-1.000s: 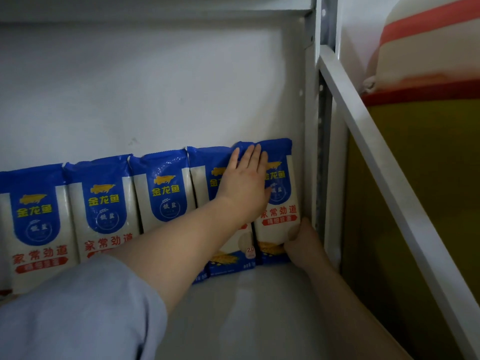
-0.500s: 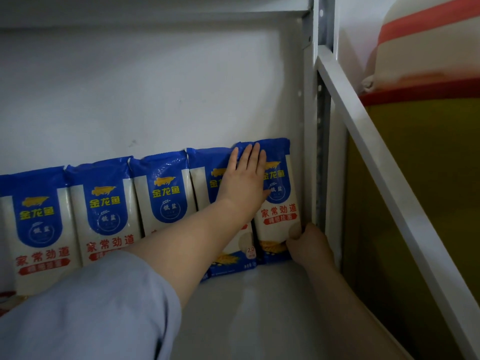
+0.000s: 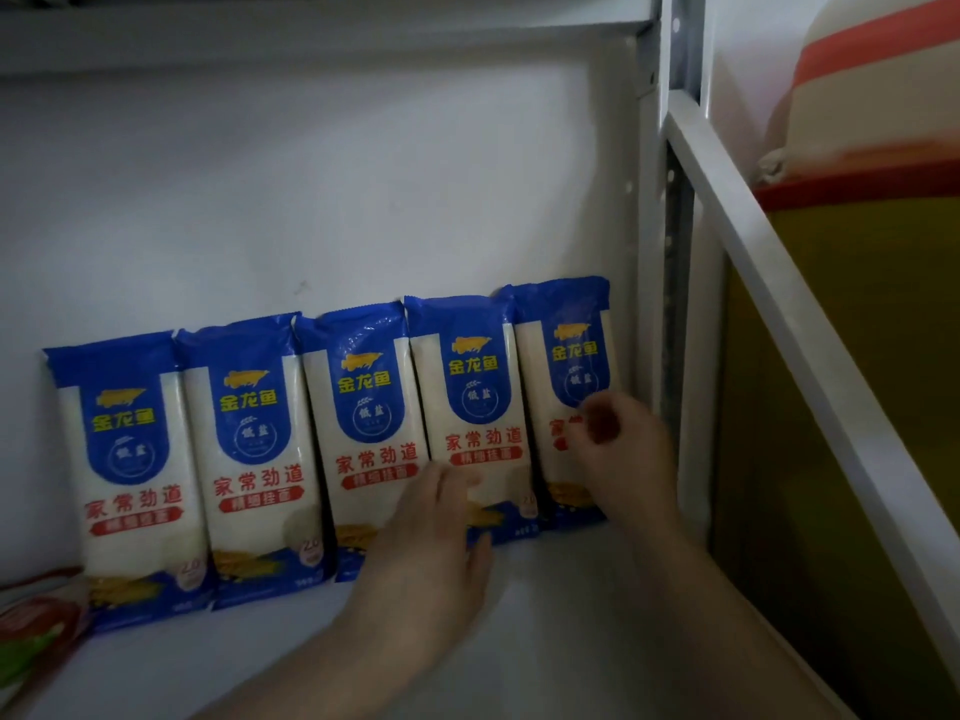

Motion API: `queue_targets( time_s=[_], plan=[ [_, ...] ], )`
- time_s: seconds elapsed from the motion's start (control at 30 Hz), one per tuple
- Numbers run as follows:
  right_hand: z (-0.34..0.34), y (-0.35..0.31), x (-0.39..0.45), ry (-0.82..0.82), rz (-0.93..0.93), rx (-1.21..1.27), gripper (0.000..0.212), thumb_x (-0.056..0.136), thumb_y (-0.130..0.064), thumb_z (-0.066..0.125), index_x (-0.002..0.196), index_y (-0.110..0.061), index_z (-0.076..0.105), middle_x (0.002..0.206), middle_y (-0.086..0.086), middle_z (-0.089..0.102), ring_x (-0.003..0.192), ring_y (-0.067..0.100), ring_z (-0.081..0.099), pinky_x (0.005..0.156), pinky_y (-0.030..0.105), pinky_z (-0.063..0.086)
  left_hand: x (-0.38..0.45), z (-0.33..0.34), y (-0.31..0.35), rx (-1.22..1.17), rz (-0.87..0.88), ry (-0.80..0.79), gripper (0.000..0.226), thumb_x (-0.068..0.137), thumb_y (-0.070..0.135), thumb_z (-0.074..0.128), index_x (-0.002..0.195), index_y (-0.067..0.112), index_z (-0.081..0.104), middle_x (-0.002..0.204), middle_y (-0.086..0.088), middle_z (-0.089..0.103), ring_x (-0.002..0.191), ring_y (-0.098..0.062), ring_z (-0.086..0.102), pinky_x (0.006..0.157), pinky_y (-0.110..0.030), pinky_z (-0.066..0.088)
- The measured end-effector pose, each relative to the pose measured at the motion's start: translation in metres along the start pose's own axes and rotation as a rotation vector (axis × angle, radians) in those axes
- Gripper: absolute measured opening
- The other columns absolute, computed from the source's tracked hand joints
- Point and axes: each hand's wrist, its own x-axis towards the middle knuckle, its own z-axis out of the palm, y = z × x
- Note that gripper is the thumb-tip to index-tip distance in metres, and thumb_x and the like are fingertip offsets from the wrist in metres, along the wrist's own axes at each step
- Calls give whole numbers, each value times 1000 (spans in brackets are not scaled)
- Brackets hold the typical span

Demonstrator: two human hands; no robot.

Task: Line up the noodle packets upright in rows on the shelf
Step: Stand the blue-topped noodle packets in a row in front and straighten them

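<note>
While five blue noodle packets (image 3: 363, 439) stand upright, long axes vertical, along the shelf (image 3: 545, 615) back wall, the right hand (image 3: 618, 454), fingers loosely curled on nothing, hovers nearest the end packet (image 3: 566, 356); the left hand (image 3: 431, 543) lies open against the fourth packet (image 3: 467, 387).

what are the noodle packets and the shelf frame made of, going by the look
Noodle packets: seemingly thin glossy plastic film, printed blue and white; they show sheen, wrinkles and crimped serrated top seals. Shelf frame: probably painted metal, matte white; the upright has a row of punched holes and thin, sharp-edged bars. The paint hides the base material, so that is a guess.
</note>
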Motion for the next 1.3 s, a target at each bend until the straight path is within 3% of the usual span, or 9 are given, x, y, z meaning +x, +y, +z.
queue_targets(
  time_s=[0.1,0.2,0.3,0.43,0.63,0.97,1.1,1.17,1.3],
  plan=[
    [6,-21,1,-369,66,-105,8,85,-26,66,89,-20,69,84,-10,67,78,5,63,69,26,56,-26,11,-22,-85,-121,-67,60,92,34,51,144,31,21,147,16,24,133,-1,31,102,-8,25],
    [10,-40,1,-235,22,-93,15,88,-27,62,97,-17,68,92,-6,69,82,7,64,72,27,57,-29,15,-30,-74,-119,-132,65,94,41,42,149,32,8,153,20,0,142,0,9,108,-9,4],
    [14,-56,1,-80,-137,-4,25,93,-27,55,117,-20,59,106,-11,63,96,5,60,80,32,58,-21,18,-30,106,37,-181,66,85,50,33,146,25,29,148,13,6,139,-5,16,115,-29,24],
    [37,-67,2,-243,-303,-269,62,98,-36,40,151,-24,10,159,-11,10,143,6,18,109,28,34,-20,32,-28,11,-3,-225,67,97,49,30,150,25,-4,146,20,-17,133,2,-19,113,-22,-5],
    [54,-74,21,-361,-320,-500,72,98,-42,35,150,-13,-7,160,-1,-12,146,12,-10,116,28,4,-22,38,-28,52,-12,-294,68,97,51,25,151,21,-3,157,8,-14,144,-6,-11,112,-20,-6],
    [38,-87,33,-381,-341,-479,65,97,-36,42,151,-16,12,160,-4,2,146,15,13,111,35,36,-27,33,-18,-153,-159,-281,70,96,50,34,150,26,-4,157,13,-13,144,-3,4,109,-13,11],
    [15,-78,6,-152,-284,-371,28,93,-25,53,119,-15,55,121,-1,58,110,15,57,85,24,50,-23,27,-12,-422,-274,-259,68,97,42,40,150,28,-1,154,20,1,134,9,4,103,-10,7],
    [9,-59,-14,-294,-52,-433,16,91,-21,54,98,-11,63,95,0,66,85,15,63,73,28,56,-20,21,-6,-642,-342,-238,50,97,36,43,140,40,17,134,30,25,123,12,20,101,-7,13],
    [21,-21,-40,-550,118,-606,23,93,-25,50,97,-8,66,91,4,68,81,17,65,68,29,56,-16,23,2,-870,-420,-219,30,96,30,48,96,55,32,104,37,41,95,19,42,97,-12,26]
  ],
)
